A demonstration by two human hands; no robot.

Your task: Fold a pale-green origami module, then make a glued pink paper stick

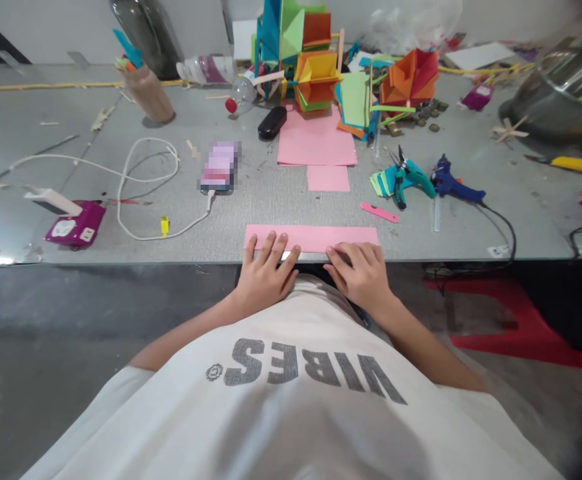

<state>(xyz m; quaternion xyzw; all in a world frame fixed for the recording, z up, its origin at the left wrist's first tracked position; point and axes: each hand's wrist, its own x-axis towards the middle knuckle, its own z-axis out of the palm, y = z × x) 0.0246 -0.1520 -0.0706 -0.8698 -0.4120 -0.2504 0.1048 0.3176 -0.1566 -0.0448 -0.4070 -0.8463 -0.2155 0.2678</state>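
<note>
A long pink paper strip (315, 237) lies along the table's front edge. My left hand (267, 272) rests on its left part with the fingers spread and flat. On the strip's right part lies my right hand (361, 270), its fingers bent and close together at the lower edge; whether it pinches the paper is hard to tell. Farther back are a larger pink sheet (315, 141) and a small pink piece (329, 179). A pink cutter (379, 213) lies just beyond the strip's right end.
Pliers (405, 179) and a blue glue gun (457, 182) lie to the right. A phone (219, 167) with a white cable and a purple power adapter (77, 225) are at left. Folded coloured paper shapes (317, 77) stand at the back, a metal pot (561, 97) at back right.
</note>
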